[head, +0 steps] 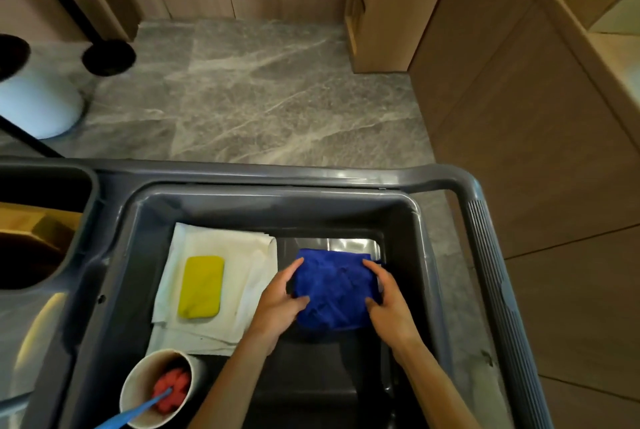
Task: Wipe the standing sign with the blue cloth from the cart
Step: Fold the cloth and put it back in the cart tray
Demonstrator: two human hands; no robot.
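Note:
A folded blue cloth (334,288) lies in the top tray of the grey cart (485,255), right of centre. My left hand (282,300) grips its left edge with thumb and fingers. On the cloth's right edge my right hand (388,304) holds on the same way. A black pole with a round black base (109,57) stands on the floor at the far left; whether it belongs to the standing sign cannot be told, and no sign panel is in view.
In the tray lie a yellow sponge (201,287) on a white cloth (242,255) and a paper cup (156,390) holding a red brush with a blue handle. A white bin (38,96) stands far left, a cardboard box (391,12) by the wooden wall, grey marble floor (270,89) ahead.

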